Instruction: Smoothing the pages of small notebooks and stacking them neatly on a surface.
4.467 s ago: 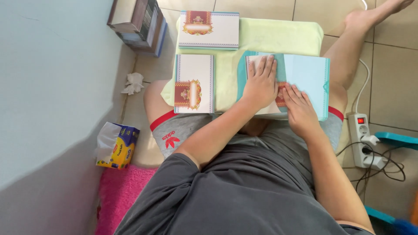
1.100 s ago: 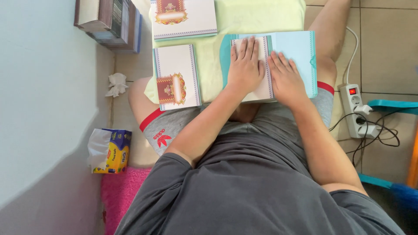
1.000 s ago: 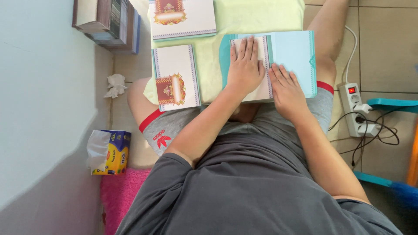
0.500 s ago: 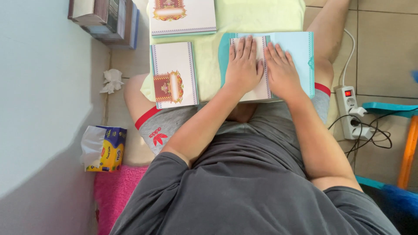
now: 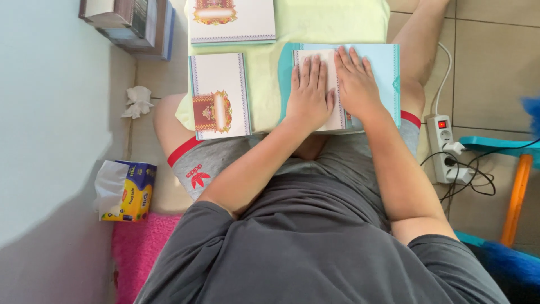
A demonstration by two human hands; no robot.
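I sit on a tiled floor with a pale green cushion [image 5: 267,73] across my legs. On it lies a light blue folder [image 5: 382,65] with a white card [image 5: 332,90] on top. My left hand [image 5: 310,93] lies flat on the card, fingers together. My right hand [image 5: 355,81] presses flat beside it, over the card's right edge. Left of my hands lies a white card with a red and gold ornament [image 5: 219,95]. A second such card [image 5: 230,19] rests further away on the cushion.
A stack of boxes [image 5: 132,22] stands at the far left by the pale wall. A crumpled tissue [image 5: 136,102] and a tissue pack [image 5: 124,190] lie on the floor. A power strip with cables [image 5: 447,149] sits to the right, near a blue and orange object [image 5: 514,186]. A pink mat [image 5: 132,247] lies at my left.
Both hands have slid slightly over the card and now lie close side by side. The view has shifted a little.
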